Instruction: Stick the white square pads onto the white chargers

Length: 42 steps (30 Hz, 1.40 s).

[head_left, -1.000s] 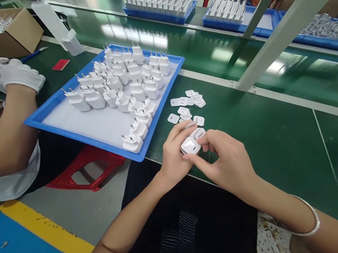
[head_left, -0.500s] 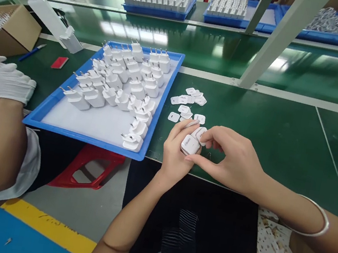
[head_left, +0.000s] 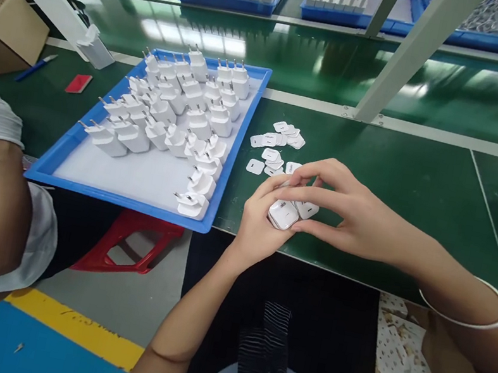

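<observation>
Fingers [head_left: 278, 186] of both hands apparently pinch charger [head_left: 283, 214].

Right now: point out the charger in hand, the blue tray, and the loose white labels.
charger [head_left: 283, 214], head view, its rounded white face.
blue tray [head_left: 121, 202], head view, near rim.
loose white labels [head_left: 270, 154], head view, one label mid-pile.

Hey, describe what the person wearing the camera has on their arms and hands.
Both hands are bare, with no gloves and no sleeves reaching the forearms. The left hand wears nothing. The right hand has a thin silver bangle around its wrist.
</observation>
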### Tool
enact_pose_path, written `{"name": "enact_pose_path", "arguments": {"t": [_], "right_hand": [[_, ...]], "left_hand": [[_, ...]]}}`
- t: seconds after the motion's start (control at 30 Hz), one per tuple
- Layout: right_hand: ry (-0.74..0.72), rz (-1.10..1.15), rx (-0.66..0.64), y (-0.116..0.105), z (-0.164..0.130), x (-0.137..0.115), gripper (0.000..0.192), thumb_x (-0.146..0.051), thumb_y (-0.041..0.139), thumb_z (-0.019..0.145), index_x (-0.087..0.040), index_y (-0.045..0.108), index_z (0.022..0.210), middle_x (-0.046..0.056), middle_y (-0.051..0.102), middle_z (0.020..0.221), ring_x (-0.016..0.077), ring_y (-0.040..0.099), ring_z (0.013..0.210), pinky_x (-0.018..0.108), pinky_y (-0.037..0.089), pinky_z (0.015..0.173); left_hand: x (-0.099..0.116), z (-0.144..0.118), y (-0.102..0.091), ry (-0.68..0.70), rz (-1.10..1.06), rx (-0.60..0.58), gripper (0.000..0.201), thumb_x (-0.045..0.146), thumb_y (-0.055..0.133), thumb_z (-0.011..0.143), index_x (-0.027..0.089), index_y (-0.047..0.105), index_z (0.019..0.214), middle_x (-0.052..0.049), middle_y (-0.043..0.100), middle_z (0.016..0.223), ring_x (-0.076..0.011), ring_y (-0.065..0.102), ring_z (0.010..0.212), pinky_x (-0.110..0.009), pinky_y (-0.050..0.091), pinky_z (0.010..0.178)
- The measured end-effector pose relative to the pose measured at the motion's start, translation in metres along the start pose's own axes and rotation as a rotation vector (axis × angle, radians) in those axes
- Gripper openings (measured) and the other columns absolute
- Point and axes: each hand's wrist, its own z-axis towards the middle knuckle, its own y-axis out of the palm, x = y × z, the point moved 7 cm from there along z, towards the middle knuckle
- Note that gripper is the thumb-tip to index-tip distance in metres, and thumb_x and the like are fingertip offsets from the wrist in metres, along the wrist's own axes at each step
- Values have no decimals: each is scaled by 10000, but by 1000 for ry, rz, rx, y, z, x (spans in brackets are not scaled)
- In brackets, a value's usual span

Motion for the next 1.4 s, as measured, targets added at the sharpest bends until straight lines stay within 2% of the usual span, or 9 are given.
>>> {"name": "enact_pose_path", "arguments": {"t": [0.27,0.5,0.67,0.93,1.4], "right_hand": [[-24,40,-38,-3,2,0,288,-224,651,938,-272,703,1217,94,664,1210,264,613,1137,448,540,957],[-30,70,3,-3,2,-1,282,-218,657,933,-275,712,1203,75,698,1178,252,630,1089,428,539,933],[-32,71,1,-1,3,-3,270,-215,653,936,-244,723,1196,85,707,1141,245,638,1056,411,543,912],[-56,55,-6,-3,3,-3,280,-223,614,950,-266,715,1208,81,702,1130,241,641,1046,406,547,898],[-83,69,33,-4,1,0,267,-180,677,899,-168,721,1162,126,692,1124,251,645,1040,397,555,882]], "left_hand": [[-3,2,8,-119,-35,-139,276,256,793,799,212,737,1065,-81,708,1205,-236,699,1079,-353,594,913],[-6,1,7,-143,-51,-131,320,190,795,761,208,732,1074,-82,698,1235,-242,690,1097,-358,584,934],[-4,1,7,-107,-77,-116,345,202,805,767,210,722,1101,-76,703,1222,-240,691,1107,-354,581,941],[-5,2,8,-116,-59,-140,281,250,798,788,206,729,1056,-85,699,1228,-242,691,1099,-361,580,938],[-4,2,8,-81,-87,-128,274,187,800,767,188,735,1033,-84,698,1207,-229,692,1081,-350,575,933]]}}
